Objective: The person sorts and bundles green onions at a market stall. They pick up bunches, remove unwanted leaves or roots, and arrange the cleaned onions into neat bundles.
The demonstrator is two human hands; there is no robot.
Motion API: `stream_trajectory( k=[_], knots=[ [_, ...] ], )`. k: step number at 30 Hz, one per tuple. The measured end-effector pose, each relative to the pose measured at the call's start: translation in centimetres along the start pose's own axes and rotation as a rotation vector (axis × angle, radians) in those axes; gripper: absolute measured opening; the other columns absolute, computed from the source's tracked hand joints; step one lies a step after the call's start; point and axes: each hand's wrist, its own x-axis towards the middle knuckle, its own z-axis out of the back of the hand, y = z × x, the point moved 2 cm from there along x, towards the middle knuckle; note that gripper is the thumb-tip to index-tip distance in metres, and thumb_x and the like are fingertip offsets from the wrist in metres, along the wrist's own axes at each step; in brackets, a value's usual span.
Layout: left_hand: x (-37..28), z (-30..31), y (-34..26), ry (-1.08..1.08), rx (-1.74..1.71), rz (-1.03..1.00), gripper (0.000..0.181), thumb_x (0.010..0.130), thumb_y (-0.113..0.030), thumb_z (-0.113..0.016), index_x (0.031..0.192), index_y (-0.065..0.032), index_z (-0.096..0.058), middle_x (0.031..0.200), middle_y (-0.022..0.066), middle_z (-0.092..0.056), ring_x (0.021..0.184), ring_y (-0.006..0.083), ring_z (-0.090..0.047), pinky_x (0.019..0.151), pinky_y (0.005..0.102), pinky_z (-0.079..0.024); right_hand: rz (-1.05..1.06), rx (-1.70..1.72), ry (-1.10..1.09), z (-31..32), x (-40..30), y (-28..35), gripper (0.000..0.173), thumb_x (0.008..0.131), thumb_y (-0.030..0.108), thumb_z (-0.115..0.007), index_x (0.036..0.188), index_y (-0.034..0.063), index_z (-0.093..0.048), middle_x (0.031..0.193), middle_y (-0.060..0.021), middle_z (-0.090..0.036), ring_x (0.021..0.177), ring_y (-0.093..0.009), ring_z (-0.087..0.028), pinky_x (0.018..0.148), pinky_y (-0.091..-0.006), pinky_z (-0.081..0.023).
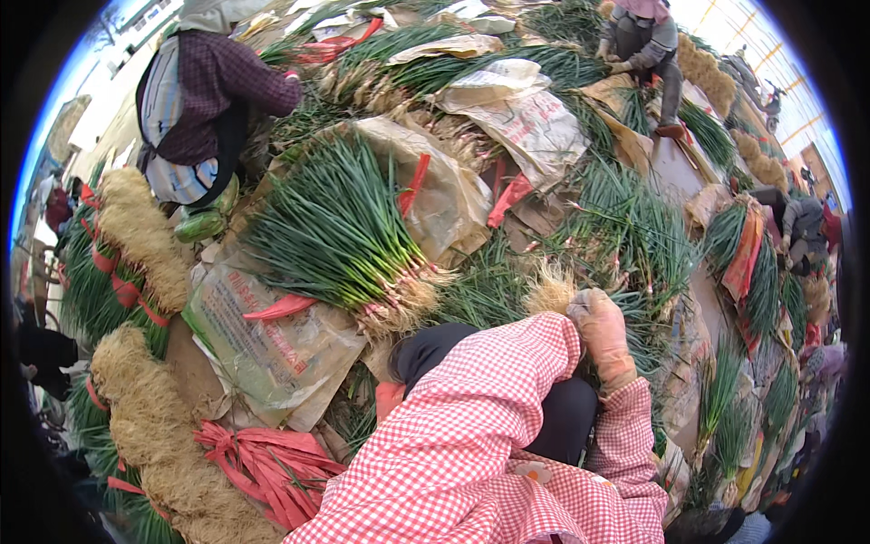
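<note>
My right hand [601, 333], in a pale orange glove, curls at the base of a small bunch of scallions, whose pale roots [549, 289] stick out beyond the fingers. The stalks of this bunch are mostly hidden. My left arm, in a red gingham sleeve [469, 387], reaches across to the same spot; the left hand is hidden behind the cuff and right hand. Before me a large fan of scallions [340, 231] lies on plastic sacking [272, 347], roots towards me. A red plastic strip [280, 307] shows under it.
Loose scallions [618, 231] lie ahead on the right. Red plastic strips [272, 462] are heaped at lower left, beside tied bundles with thick root mats [156, 435]. One person in a checked jacket [224, 95] crouches at upper left; another person [639, 54] sits at upper right.
</note>
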Motion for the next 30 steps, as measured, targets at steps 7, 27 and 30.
stream_trajectory(
  k=[7, 27, 30],
  knots=[
    [-1.6, 4.1, 4.7, -0.173, -0.270, 0.110, 0.041, 0.095, -0.032, -0.047, 0.128, -0.0087, -0.056, 0.114, 0.0058, -0.067, 0.102, 0.0311, -0.064, 0.083, 0.0576, -0.045, 0.298, 1.586, -0.466, 18.7, -8.7, -6.0, 0.039, 0.101, 0.017, -0.045, 0.133, -0.0040, -0.043, 0.075, 0.0016, -0.035, 0.062, -0.008, -0.034, 0.052, -0.0221, -0.031],
    [-45.8, -12.6, 19.6, -1.822, -2.221, 0.253, 0.023, 0.079, -0.014, -0.067, 0.096, 0.0010, -0.063, 0.071, 0.0091, -0.064, 0.065, 0.0178, -0.065, 0.060, 0.0314, -0.056, 0.445, -0.131, 0.748, -7.2, 7.3, 15.8, 0.016, 0.088, 0.019, -0.062, 0.100, 0.0093, -0.066, 0.078, -0.0098, -0.066, 0.071, -0.028, -0.064, 0.065, -0.0360, -0.050],
    [-54.2, -17.7, 18.1, -1.872, -2.209, 0.535, 0.025, 0.080, -0.016, -0.067, 0.100, -0.0026, -0.062, 0.087, 0.0100, -0.064, 0.083, 0.0230, -0.064, 0.078, 0.0370, -0.054, 0.436, -0.634, 0.778, -12.0, 10.1, 12.4, 0.018, 0.088, 0.020, -0.055, 0.097, 0.0109, -0.066, 0.087, -0.0143, -0.067, 0.087, -0.035, -0.064, 0.076, -0.0424, -0.051]
  ],
)
